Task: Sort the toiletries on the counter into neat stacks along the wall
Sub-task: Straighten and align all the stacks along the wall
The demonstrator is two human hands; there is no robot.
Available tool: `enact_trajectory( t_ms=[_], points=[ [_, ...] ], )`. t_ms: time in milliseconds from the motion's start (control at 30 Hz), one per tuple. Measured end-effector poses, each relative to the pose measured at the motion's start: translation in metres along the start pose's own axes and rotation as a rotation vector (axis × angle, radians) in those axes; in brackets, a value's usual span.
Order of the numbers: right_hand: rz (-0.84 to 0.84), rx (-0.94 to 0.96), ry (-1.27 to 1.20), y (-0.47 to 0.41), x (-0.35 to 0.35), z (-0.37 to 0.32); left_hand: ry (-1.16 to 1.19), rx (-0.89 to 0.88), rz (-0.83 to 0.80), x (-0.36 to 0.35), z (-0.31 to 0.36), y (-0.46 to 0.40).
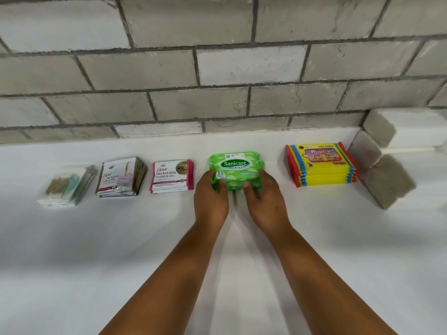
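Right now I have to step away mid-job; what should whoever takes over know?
Left hand and right hand both grip the front edge of the green Sanicare wipe-pack stack on the white counter.
Along the wall, left to right: clear cotton-swab packs, gold-edged Dove sachet stack, pink-edged Dove sachet stack, the green stack, yellow Giggles wipe stack.
Done: five stacks formed.
Left: square the green stack, release.

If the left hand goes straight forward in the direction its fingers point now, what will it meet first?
The left hand already holds the green Sanicare wipes stack at its near left edge, so the stack is first. Beyond it, probably only bare counter, then the brick wall; depth is unclear.
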State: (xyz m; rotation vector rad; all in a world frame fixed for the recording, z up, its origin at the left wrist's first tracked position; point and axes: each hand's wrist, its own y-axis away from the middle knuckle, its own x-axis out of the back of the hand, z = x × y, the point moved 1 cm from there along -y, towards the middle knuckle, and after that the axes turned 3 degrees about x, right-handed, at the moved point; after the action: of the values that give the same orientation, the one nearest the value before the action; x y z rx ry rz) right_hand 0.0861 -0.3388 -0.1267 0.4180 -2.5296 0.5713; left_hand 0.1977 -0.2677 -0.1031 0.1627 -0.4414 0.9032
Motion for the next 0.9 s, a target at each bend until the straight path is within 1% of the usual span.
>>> enact_trajectory(
  t_ms=[267, 433, 533, 667, 733, 900],
  points=[
    [-0.040, -0.015, 0.007, 0.004, -0.012, -0.013, -0.005, 0.035, 0.009, 0.016, -0.007, -0.007],
    [-0.080, -0.060, 0.064, 0.006, -0.009, -0.017, -0.023, 0.029, -0.079, 0.022, -0.006, -0.005],
    [-0.091, -0.075, 0.086, 0.008, -0.003, -0.023, -0.075, -0.011, -0.109, 0.028, -0.004, -0.001],
    [-0.037, -0.065, 0.065, 0.018, 0.012, -0.039, -0.208, -0.122, -0.052, 0.039, 0.001, 0.009],
    [-0.011, -0.064, 0.068, 0.026, 0.021, -0.046, -0.233, -0.149, -0.031, 0.044, 0.008, 0.016],
    [0.041, -0.206, 0.057, 0.043, 0.044, -0.057, -0.190, -0.198, -0.059, 0.050, 0.028, 0.032]
  ],
)
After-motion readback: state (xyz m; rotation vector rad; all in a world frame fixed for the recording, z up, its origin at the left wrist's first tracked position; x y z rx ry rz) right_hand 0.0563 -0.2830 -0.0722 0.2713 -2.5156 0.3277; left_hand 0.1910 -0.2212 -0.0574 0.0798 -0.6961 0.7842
